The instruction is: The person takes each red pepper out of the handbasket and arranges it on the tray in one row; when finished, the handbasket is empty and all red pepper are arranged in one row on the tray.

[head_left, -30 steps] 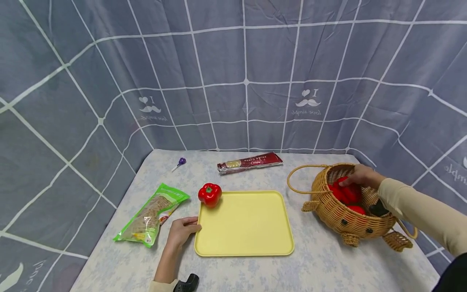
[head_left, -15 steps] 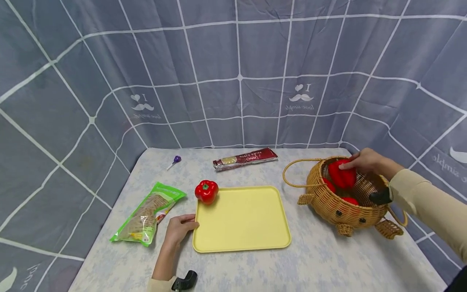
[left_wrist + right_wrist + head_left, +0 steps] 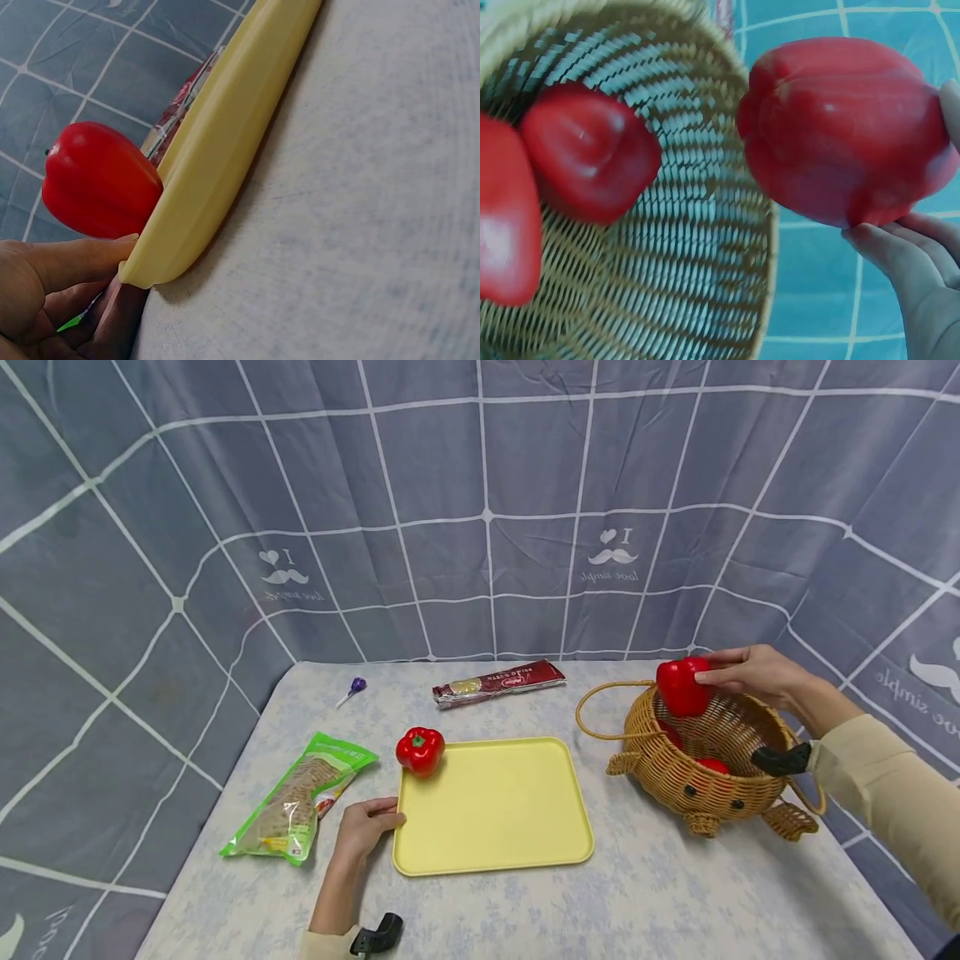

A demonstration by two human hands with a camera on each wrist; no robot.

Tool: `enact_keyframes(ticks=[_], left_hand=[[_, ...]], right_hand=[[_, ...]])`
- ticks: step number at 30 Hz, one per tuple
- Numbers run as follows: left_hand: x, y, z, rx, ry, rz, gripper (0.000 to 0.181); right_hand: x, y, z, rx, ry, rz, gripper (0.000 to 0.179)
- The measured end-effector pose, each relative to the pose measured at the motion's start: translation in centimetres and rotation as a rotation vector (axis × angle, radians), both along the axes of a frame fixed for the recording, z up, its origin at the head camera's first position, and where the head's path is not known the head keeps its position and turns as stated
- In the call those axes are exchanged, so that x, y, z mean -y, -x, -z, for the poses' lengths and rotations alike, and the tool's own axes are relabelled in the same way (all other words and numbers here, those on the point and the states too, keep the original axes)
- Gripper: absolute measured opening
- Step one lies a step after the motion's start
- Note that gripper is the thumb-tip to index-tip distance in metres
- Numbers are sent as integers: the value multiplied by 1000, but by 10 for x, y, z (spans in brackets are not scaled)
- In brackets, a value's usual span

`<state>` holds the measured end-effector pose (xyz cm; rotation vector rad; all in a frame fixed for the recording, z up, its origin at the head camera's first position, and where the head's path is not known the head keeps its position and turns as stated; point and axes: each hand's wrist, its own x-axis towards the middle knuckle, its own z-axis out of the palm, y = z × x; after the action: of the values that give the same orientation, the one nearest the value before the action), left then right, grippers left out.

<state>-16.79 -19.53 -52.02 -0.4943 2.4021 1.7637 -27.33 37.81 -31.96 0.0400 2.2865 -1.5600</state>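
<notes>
My right hand [image 3: 761,677] holds a red bell pepper [image 3: 684,687] between thumb and fingers, above the far rim of the wicker basket [image 3: 675,789]. Inside the basket, the right wrist view shows two more red peppers, one of them a rounded pepper [image 3: 592,154]. At the tray's left side, my left hand [image 3: 363,827] pinches the rim of the yellow tray [image 3: 491,810]. In the left wrist view the thumb [image 3: 90,261] lies on that rim, with fingers below it. Another red bell pepper [image 3: 420,752] sits on the tray's far left corner.
A green-edged clear bag [image 3: 296,802] of brown food lies left of the tray. Behind it is a purple lollipop [image 3: 357,685]. A dark red long packet [image 3: 498,683] lies at the back. The basket's loop handle [image 3: 588,710] sticks out leftward. A grey checked curtain surrounds the table.
My right hand has lifted a red bell pepper from inside the basket up to above its far rim. The left hand stays at the tray's edge. The head view has shifted slightly.
</notes>
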Motion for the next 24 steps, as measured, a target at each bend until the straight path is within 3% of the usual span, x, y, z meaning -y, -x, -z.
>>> enact_keyframes(ticks=[6, 12, 24], left_hand=[[1, 0, 0, -9, 3, 8, 38], [3, 0, 1, -8, 16, 5, 37], [1, -2, 2, -1, 11, 7, 39]], right_hand=[[21, -13, -8, -36, 161, 23, 40], [55, -25, -5, -95, 134, 0, 73], [105, -24, 14, -230, 27, -39, 73]])
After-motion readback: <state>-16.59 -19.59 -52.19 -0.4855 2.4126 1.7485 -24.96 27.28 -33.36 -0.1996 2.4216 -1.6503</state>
